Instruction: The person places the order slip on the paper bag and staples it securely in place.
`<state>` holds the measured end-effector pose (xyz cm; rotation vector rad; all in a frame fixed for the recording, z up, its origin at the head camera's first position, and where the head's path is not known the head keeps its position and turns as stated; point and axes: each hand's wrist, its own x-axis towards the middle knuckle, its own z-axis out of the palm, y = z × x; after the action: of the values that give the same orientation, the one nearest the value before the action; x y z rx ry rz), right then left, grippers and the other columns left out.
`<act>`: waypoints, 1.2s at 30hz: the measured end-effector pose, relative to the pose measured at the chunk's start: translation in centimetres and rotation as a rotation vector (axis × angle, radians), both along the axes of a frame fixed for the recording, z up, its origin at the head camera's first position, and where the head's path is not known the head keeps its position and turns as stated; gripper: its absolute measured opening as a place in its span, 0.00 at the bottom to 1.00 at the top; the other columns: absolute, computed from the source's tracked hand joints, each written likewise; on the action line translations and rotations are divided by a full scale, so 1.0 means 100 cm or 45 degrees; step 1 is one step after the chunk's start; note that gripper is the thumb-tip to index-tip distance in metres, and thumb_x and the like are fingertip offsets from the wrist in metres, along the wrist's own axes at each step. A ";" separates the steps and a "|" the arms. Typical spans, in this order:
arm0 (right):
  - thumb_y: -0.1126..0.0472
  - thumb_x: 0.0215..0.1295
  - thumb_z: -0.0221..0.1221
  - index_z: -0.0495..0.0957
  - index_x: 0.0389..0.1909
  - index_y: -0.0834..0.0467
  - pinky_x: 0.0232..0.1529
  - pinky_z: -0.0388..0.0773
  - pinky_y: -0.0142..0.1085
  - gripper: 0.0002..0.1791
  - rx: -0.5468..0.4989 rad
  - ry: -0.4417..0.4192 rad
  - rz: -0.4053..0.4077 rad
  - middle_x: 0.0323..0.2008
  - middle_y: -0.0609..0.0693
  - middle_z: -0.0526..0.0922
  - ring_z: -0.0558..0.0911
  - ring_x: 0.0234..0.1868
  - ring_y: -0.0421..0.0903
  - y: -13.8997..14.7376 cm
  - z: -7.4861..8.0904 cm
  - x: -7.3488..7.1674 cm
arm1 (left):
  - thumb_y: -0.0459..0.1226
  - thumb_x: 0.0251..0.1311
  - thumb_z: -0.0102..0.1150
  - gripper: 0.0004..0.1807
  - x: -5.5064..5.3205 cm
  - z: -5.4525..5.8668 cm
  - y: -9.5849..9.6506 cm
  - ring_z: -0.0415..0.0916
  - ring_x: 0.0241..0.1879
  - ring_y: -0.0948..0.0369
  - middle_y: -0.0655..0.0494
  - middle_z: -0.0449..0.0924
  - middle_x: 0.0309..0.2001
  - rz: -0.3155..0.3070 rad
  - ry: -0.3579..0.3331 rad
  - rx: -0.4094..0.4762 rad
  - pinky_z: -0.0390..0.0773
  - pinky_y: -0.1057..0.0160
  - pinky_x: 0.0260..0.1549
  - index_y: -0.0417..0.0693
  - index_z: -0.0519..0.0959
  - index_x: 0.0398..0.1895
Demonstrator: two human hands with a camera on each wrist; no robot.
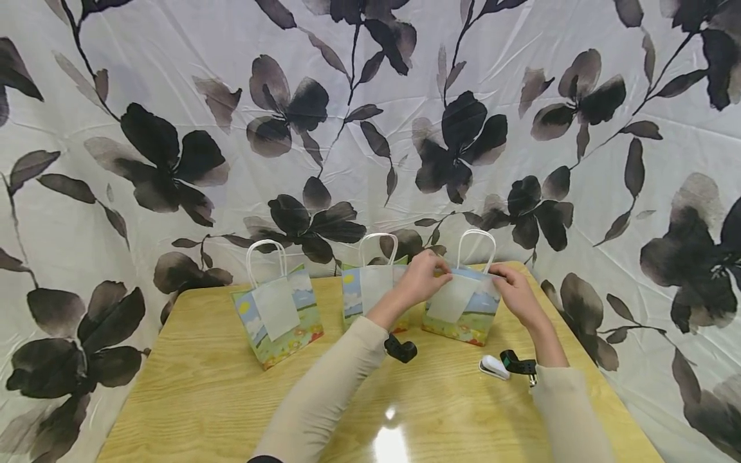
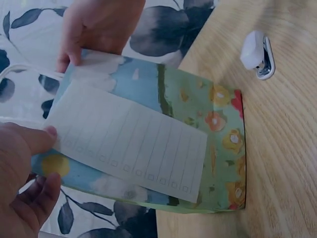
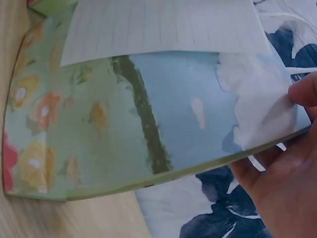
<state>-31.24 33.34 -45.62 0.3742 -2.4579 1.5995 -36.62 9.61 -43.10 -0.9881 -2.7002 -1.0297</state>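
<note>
A paper gift bag [image 1: 471, 331] printed with flowers and sky stands at the right of the table, its white handles [image 1: 478, 233] up. A lined checklist sheet [image 2: 133, 139] lies slanted against its front, its top end at the bag's rim. My left hand [image 1: 425, 278] pinches the sheet and the bag's rim together between thumb and fingers at the upper left. With thumb in front and fingers behind, my right hand [image 1: 518, 297] grips the upper right edge of the bag. A white stapler [image 1: 494, 367] lies on the table in front of this bag, near my right wrist.
Two similar bags stand to the left, one in the middle [image 1: 351, 299] partly behind my left arm and one farther left [image 1: 309, 315], each with a white sheet on its front. The wooden table [image 1: 191, 386] backs onto a floral cloth [image 1: 370, 128].
</note>
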 end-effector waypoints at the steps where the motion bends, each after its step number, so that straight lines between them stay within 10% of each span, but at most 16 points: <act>1: 0.69 0.75 0.44 0.75 0.51 0.74 0.40 0.74 0.31 0.15 -0.027 0.007 0.002 0.49 0.67 0.76 0.76 0.41 0.45 -0.002 0.000 0.001 | 0.41 0.63 0.64 0.07 0.000 -0.001 0.001 0.71 0.37 0.64 0.60 0.75 0.36 -0.007 0.003 0.012 0.71 0.70 0.33 0.49 0.87 0.37; 9: 0.66 0.63 0.64 0.79 0.43 0.69 0.33 0.74 0.35 0.11 0.086 0.069 -0.081 0.37 0.58 0.80 0.76 0.33 0.43 -0.024 0.017 0.016 | 0.41 0.64 0.64 0.07 0.005 -0.002 0.001 0.75 0.38 0.64 0.61 0.78 0.36 0.037 -0.008 0.041 0.74 0.70 0.34 0.50 0.87 0.38; 19: 0.58 0.64 0.65 0.82 0.40 0.64 0.32 0.75 0.34 0.12 0.141 0.055 -0.218 0.36 0.57 0.82 0.77 0.32 0.46 -0.015 -0.009 0.000 | 0.34 0.60 0.66 0.06 0.006 -0.002 -0.001 0.77 0.40 0.62 0.56 0.80 0.40 0.060 0.121 0.130 0.75 0.72 0.35 0.47 0.86 0.40; 26: 0.57 0.64 0.65 0.83 0.38 0.62 0.31 0.75 0.36 0.11 0.202 0.084 -0.197 0.35 0.56 0.83 0.78 0.32 0.46 -0.013 -0.008 0.001 | 0.42 0.65 0.63 0.20 0.007 -0.004 0.002 0.65 0.56 0.53 0.52 0.72 0.56 0.080 0.173 -0.071 0.68 0.60 0.55 0.47 0.78 0.59; 36: 0.60 0.63 0.65 0.85 0.35 0.61 0.39 0.79 0.48 0.07 0.385 0.115 -0.180 0.34 0.54 0.85 0.83 0.39 0.53 -0.013 0.007 0.000 | 0.36 0.69 0.56 0.09 0.006 -0.010 0.007 0.71 0.42 0.60 0.54 0.71 0.43 0.081 -0.021 0.077 0.72 0.68 0.41 0.45 0.80 0.48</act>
<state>-31.26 32.04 -44.94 0.2990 -2.5931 1.1333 -35.99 10.27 -44.10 -0.8818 -2.6772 -1.1060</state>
